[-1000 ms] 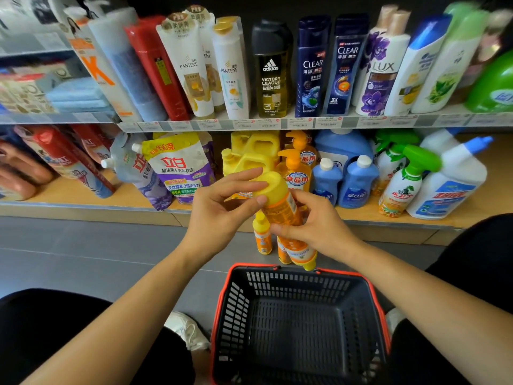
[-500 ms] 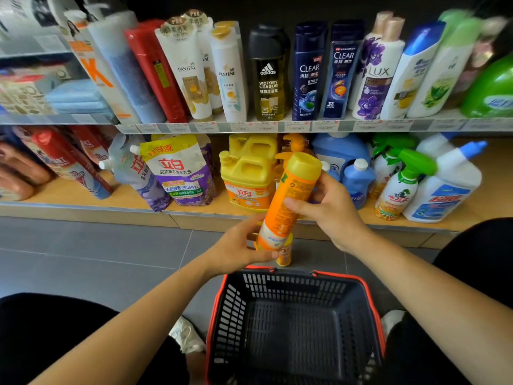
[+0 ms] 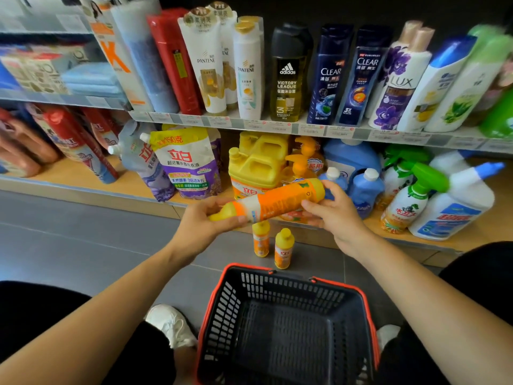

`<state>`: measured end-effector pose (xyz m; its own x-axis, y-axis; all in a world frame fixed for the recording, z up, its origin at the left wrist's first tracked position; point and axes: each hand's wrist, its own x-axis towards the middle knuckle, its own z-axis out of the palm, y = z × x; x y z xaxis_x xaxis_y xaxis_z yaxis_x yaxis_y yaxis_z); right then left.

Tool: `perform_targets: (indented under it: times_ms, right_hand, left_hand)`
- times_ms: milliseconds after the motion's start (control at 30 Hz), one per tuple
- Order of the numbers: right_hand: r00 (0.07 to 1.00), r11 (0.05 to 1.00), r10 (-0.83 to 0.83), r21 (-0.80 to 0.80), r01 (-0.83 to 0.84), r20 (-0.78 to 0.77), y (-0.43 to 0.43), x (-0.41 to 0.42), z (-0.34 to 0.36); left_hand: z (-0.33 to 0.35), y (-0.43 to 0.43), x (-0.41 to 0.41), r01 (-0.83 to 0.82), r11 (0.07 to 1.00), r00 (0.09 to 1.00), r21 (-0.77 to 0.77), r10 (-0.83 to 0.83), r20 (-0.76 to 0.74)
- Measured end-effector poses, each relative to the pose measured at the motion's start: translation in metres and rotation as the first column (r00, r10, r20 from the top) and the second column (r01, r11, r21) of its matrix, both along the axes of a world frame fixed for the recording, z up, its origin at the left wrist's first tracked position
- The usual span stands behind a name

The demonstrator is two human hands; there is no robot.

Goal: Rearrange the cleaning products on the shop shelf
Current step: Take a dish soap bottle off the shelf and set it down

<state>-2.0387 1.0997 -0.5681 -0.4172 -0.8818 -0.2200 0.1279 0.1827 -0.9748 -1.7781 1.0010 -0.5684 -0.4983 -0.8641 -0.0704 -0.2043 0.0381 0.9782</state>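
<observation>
An orange and yellow detergent bottle (image 3: 273, 202) lies almost level in front of the lower shelf (image 3: 83, 176), with both hands on it. My left hand (image 3: 205, 218) grips its yellow cap end. My right hand (image 3: 333, 212) holds the base end, thumb on top. Two small bottles of the same kind (image 3: 261, 240) (image 3: 283, 248) stand upright on the grey floor below the held one. Behind it on the shelf sit a yellow jug (image 3: 255, 165), orange pump bottles (image 3: 301, 165) and blue bottles (image 3: 366, 187).
A black basket with a red rim (image 3: 369, 312) sits on the floor between my knees, nothing visible in it. Refill pouches (image 3: 188, 162) lean at shelf left, spray and toilet-cleaner bottles (image 3: 449, 201) stand at right. Shampoo bottles (image 3: 288, 76) fill the upper shelf.
The bottle has tipped from steeply tilted to nearly level. My left hand shifted up to its cap end, and my right hand now holds the base end farther right.
</observation>
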Motion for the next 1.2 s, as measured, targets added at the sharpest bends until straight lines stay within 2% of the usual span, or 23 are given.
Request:
perform_targets:
  times_ms: [133,233,333,433,567,667,733,833,933,1200]
  right_hand:
    - [0.982,0.950,0.182,0.268,-0.161,-0.056,-0.010,0.002,-0.013]
    - [0.928,0.926,0.269,0.335,-0.175,-0.259,-0.020,0.006,-0.023]
    - [0.811,0.925,0.329,0.336,-0.175,-0.484,-0.037,0.008,-0.026]
    - [0.597,0.911,0.409,0.347,-0.223,-0.691,-0.061,0.010,-0.017]
    - [0.223,0.906,0.371,0.298,-0.301,-0.901,-0.096,0.015,-0.005]
    - [-0.054,0.886,0.346,0.345,-0.311,-0.937,-0.119,0.017,-0.006]
    - [-0.155,0.876,0.352,0.384,-0.294,-0.923,-0.128,0.016,-0.013]
    - [-0.211,0.883,0.322,0.373,-0.285,-0.923,-0.133,0.014,-0.025]
    - [-0.209,0.902,0.266,0.319,-0.291,-0.941,-0.138,0.013,-0.027]
    - [-0.237,0.919,0.228,0.289,-0.267,-0.944,-0.144,0.017,-0.030]
  left_hand:
    - [0.005,-0.013,0.010,-0.161,0.981,0.987,-0.110,0.161,-0.007]
    - [0.011,-0.021,0.016,-0.112,0.963,0.988,-0.247,0.135,0.079]
    - [0.012,-0.027,0.016,-0.029,0.911,0.969,-0.411,0.126,0.210]
    - [0.003,-0.038,0.011,0.059,0.877,0.941,-0.478,0.110,0.320]
    - [-0.023,-0.054,0.007,0.141,0.874,0.886,-0.466,0.098,0.452]
    - [-0.048,-0.067,0.004,0.167,0.904,0.838,-0.393,0.080,0.540]
    - [-0.068,-0.074,-0.001,0.189,0.920,0.804,-0.343,0.056,0.591]
    - [-0.104,-0.081,-0.015,0.217,0.926,0.772,-0.308,0.030,0.634]
    - [-0.138,-0.081,-0.029,0.229,0.932,0.754,-0.282,0.014,0.657]
    - [-0.180,-0.074,-0.041,0.186,0.962,0.791,-0.199,-0.026,0.611]
